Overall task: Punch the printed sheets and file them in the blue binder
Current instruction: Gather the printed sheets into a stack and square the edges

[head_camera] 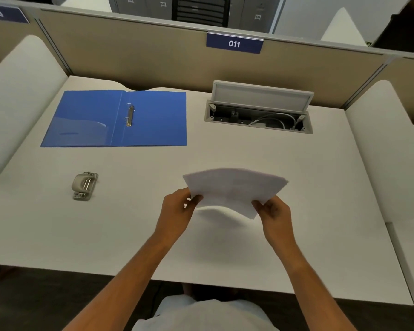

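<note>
A thin stack of white printed sheets (234,187) hangs a little above the white desk (320,187), bowed between both hands. My left hand (177,209) pinches its near left edge and my right hand (271,210) pinches its near right corner. The blue binder (153,118) lies open flat at the back left, its two metal rings (130,115) standing on the spine. A grey hole punch (84,185) sits on the desk left of my left hand, nearer than the binder.
An open cable box (258,115) with a raised lid and white cables is sunk into the desk at the back right. A beige partition (153,56) carrying a blue "011" sign (234,43) closes the back. White side dividers flank the desk.
</note>
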{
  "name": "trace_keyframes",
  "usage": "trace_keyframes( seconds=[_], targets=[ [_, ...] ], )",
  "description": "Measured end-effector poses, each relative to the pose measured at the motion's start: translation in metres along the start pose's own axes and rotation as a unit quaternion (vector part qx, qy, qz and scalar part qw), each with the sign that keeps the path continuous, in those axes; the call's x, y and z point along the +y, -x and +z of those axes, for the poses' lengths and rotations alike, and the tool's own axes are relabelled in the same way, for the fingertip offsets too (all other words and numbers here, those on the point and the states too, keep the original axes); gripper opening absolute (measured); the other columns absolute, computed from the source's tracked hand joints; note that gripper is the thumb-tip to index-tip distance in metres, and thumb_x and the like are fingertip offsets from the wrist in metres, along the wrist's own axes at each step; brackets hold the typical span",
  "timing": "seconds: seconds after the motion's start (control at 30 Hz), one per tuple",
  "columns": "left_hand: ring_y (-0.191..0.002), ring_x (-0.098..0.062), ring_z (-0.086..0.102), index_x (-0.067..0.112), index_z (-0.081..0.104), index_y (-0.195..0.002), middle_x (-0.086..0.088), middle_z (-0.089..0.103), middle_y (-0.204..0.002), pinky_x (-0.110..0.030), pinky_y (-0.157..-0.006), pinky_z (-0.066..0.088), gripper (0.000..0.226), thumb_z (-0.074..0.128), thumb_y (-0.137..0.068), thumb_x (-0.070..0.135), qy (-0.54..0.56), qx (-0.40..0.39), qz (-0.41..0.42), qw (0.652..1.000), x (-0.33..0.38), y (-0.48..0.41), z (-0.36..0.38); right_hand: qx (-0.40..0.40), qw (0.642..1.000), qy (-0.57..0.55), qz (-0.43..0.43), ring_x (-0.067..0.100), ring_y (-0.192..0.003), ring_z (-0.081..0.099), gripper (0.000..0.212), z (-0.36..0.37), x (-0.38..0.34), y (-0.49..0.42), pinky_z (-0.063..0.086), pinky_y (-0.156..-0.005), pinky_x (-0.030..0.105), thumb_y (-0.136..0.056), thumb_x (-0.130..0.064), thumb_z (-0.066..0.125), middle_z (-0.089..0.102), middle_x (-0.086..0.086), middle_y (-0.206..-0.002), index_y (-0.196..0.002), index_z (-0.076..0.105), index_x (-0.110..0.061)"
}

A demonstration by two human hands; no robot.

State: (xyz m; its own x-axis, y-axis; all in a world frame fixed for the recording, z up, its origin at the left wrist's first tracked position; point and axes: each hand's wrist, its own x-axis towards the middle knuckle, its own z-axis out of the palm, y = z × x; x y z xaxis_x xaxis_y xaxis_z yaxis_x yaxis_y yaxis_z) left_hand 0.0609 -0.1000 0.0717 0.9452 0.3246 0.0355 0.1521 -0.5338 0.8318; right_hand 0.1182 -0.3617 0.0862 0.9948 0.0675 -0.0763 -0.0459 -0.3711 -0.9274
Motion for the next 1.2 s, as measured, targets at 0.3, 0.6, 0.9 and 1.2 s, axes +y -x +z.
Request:
trace_keyframes(
  seconds=[0.3, 0.6, 0.9, 1.2],
  targets=[
    [-0.089, -0.016, 0.074, 0.015, 0.078, -0.118, 0.001, 0.082, -0.106, -0.032, -0.079, 0.061, 0.019, 0.068, -0.103, 0.024, -0.012, -0.023, 0.017, 1.000, -0.005, 0.001, 0.005, 0.010, 0.999, -0.022, 0.039, 0.008, -0.099, 0.076, 0.018, 0.013, 0.014, 0.009, 0.063, -0.088, 0.021, -0.107, -0.009, 0.068, 0.081, -0.005, -0.107, -0.123, 0.074, -0.012],
    [-0.086, -0.008, 0.074, 0.018, 0.077, -0.121, 0.008, 0.081, -0.102, -0.007, -0.075, 0.052, 0.020, 0.068, -0.104, 0.019, 0.000, -0.024, -0.001, 1.000, -0.004, 0.009, 0.009, 0.025, 0.996, -0.056, 0.060, 0.005, -0.102, 0.076, 0.019, 0.020, 0.016, 0.018, 0.062, -0.091, 0.019, -0.108, -0.010, 0.067, 0.080, -0.002, -0.112, -0.125, 0.073, -0.014],
    [-0.076, -0.012, 0.076, 0.020, 0.079, -0.117, 0.008, 0.080, -0.089, -0.025, -0.077, 0.059, 0.019, 0.065, -0.105, 0.015, 0.083, -0.002, -0.082, 0.993, -0.007, 0.007, 0.010, -0.010, 0.996, -0.048, 0.077, 0.003, -0.116, 0.072, 0.033, 0.026, 0.023, 0.009, 0.057, -0.104, 0.027, -0.104, -0.016, 0.074, 0.079, -0.012, -0.124, -0.134, 0.072, -0.030],
    [-0.092, -0.031, 0.077, 0.014, 0.075, -0.124, -0.007, 0.082, -0.105, -0.040, -0.081, 0.067, 0.021, 0.063, -0.106, 0.015, 0.378, 0.016, -0.210, 0.902, 0.028, 0.009, 0.013, -0.070, 0.889, -0.378, 0.247, 0.040, -0.137, 0.066, 0.060, 0.027, 0.028, 0.019, 0.054, -0.111, 0.059, -0.100, -0.015, 0.077, 0.069, 0.016, -0.148, -0.154, 0.053, -0.026]
  ],
)
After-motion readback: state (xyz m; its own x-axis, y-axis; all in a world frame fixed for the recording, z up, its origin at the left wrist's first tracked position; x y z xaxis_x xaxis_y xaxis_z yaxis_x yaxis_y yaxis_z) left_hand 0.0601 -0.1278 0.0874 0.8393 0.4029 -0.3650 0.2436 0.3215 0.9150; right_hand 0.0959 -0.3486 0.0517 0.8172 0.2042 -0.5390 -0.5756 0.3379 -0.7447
